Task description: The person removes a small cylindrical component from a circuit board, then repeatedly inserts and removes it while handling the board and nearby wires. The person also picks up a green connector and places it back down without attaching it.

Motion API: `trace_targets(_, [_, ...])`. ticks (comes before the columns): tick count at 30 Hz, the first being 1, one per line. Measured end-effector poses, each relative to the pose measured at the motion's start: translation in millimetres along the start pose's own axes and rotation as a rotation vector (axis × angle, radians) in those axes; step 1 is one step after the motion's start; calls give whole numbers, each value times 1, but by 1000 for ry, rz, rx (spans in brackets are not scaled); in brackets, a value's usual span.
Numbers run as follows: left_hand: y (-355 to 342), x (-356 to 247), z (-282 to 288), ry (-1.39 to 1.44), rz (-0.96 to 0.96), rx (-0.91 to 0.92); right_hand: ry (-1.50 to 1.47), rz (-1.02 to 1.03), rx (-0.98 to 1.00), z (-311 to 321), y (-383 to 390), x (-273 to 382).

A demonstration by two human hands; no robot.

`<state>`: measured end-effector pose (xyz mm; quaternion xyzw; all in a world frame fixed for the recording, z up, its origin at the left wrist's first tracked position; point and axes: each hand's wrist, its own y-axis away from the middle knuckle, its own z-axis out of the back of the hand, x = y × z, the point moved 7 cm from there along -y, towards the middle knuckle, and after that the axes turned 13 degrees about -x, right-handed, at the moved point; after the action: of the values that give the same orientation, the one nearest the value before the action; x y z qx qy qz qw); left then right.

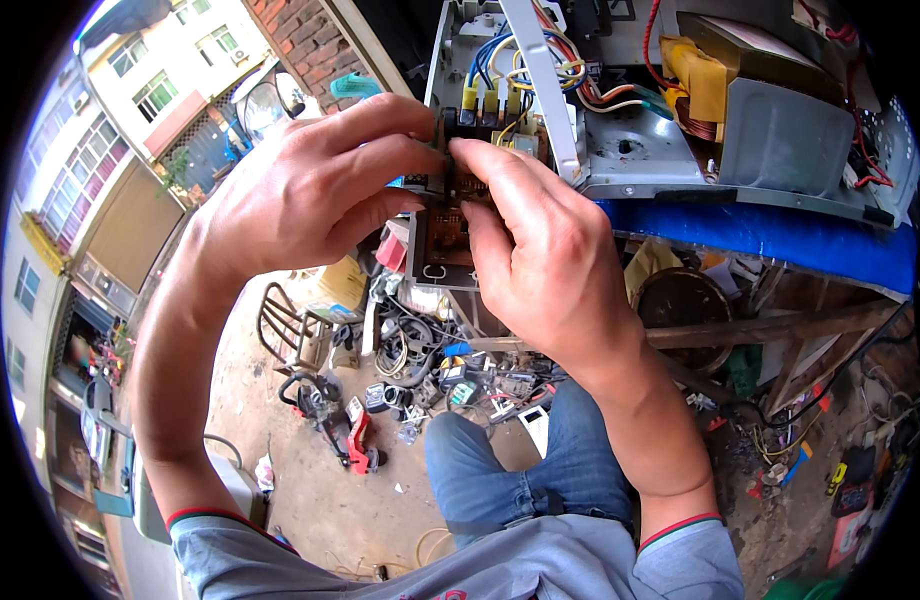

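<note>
In front of me an opened metal appliance chassis [630,188] shows its wiring and parts. At its left end is a dark panel with a copper-brown circuit board [445,235]. My left hand [310,185] curls round the panel's left edge, its fingertips bent against a dark part there. My right hand [545,245] pinches in from the other side, thumb and forefinger beside the board. What lies between the fingers of either hand is too small or hidden to name. Just beyond the fingertips, yellow-sleeved connectors [490,102] stand with blue, white and yellow wires [510,60] running from them.
A grey metal strut [542,90] crosses the chassis. On its right sits a large grey metal-cased part [785,130] with yellow wrapping. Blue sheeting [760,240] covers the wooden stand below. Cables, tools and scrap [420,350] litter the floor near my knees, beside a red tool [358,435].
</note>
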<state>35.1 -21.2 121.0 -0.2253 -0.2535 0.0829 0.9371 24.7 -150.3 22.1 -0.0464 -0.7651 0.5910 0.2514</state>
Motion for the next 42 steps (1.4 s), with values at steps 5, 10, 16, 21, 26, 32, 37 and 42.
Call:
trace_targets(5, [0, 0, -1, -1, -7, 62, -81, 162, 7, 9, 13, 4])
trace_targets(10, [-6, -5, -2, -48, -53, 80, 92, 365, 161, 5, 37, 13])
trace_targets(16, [-12, -8, -7, -69, -80, 108, 82, 304, 190, 2, 39, 6])
trace_targets(21, [-10, -6, -7, -95, -44, 137, 41, 267, 188, 2, 36, 6])
trace_targets(26, [-1, -1, -7, -26, 79, 123, 16, 215, 190, 2, 33, 2])
trace_targets(32, [-5, 0, -10, -19, 124, 77, -74, 158, 113, 8, 29, 2])
trace_targets(37, [-12, -7, -15, -129, 105, 147, 33, 213, 146, 6, 35, 6])
trace_targets(42, [-17, -15, -18, -191, 138, 157, 85, 238, 124, 5, 37, 7])
